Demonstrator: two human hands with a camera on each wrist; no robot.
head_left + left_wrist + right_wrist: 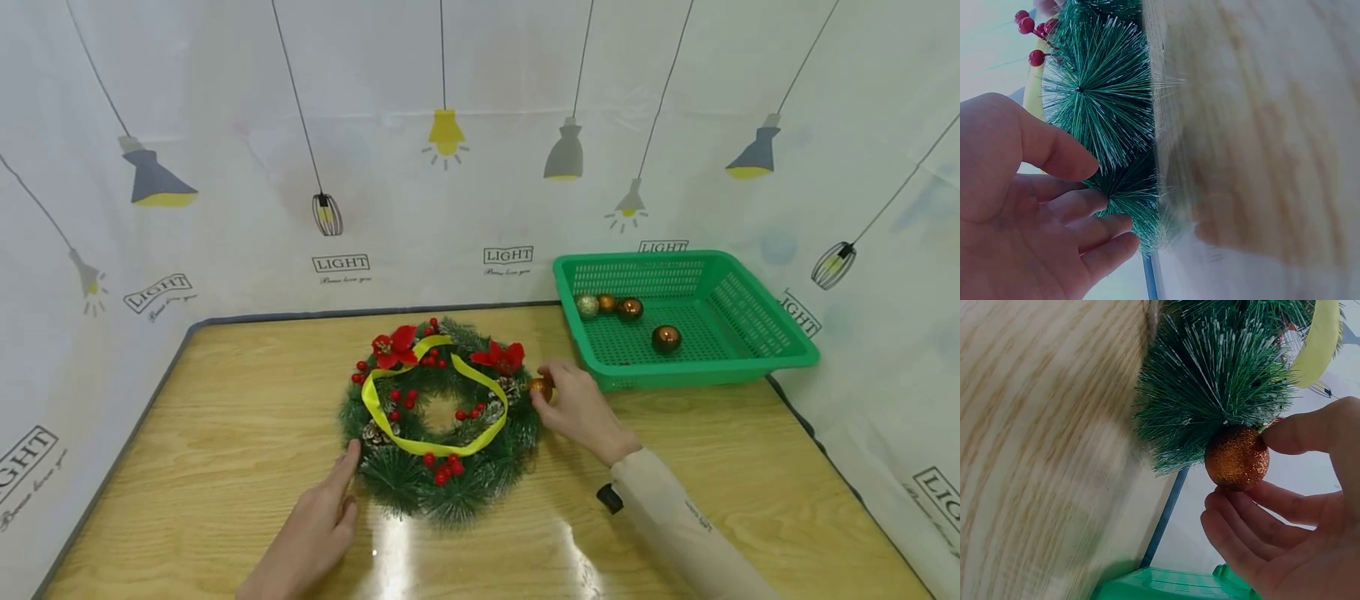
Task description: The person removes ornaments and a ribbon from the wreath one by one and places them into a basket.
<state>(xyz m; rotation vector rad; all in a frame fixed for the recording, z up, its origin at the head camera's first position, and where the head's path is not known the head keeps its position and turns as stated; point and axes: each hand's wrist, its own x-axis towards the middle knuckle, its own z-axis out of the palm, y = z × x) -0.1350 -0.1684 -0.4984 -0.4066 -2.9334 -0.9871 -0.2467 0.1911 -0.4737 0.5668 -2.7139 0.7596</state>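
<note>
A green Christmas wreath (397,483) with red berries, pinecones and two red flowers lies on the wooden table. A yellow ribbon (450,448) loops over its top. My right hand (581,410) pinches a glittery copper bauble (1237,457) between thumb and fingers, right at the wreath's right edge. In the right wrist view the bauble overlaps the needle tips. My left hand (318,521) is at the wreath's lower left side, its index finger extended to the needles near a pinecone (375,432). The left wrist view shows the other fingers of that hand loosely bent, holding nothing.
A green plastic basket (690,375) stands at the back right of the table (225,400). Inside are several baubles, including a dark copper one (666,338) and a pale gold one (587,306). A printed backdrop (420,208) rises behind the table and along its sides.
</note>
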